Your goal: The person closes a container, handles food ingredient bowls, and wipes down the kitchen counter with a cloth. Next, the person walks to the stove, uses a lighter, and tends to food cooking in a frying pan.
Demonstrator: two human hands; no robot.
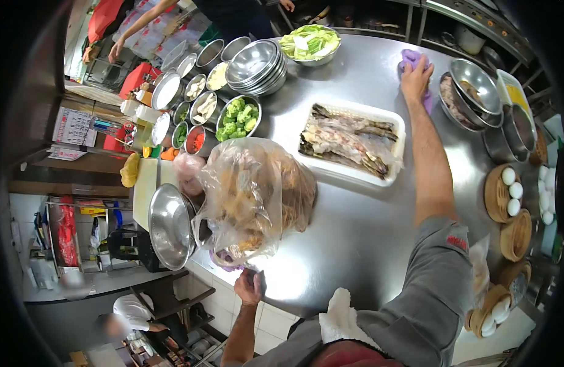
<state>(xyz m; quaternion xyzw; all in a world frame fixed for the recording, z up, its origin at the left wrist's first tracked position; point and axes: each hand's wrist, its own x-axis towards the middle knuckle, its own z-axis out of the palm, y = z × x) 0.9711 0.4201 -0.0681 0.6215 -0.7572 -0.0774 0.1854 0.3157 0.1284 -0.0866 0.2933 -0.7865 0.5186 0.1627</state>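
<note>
Visibly, brown food fills a bag beside the left hand, grip unclear; the right clutches purple cloth.

A big, shiny steel table spreads out between the left hand and the right hand. Light makes a bright white patch on it, just beside the left hand. Lower than that hand, the floor has pale square tiles with thin lines. Out past the left hand there is dark brown furniture and a long pale counter. Farther off, a paper calendar hangs up. Beyond the right hand is a steel stove front with knobs.
</note>
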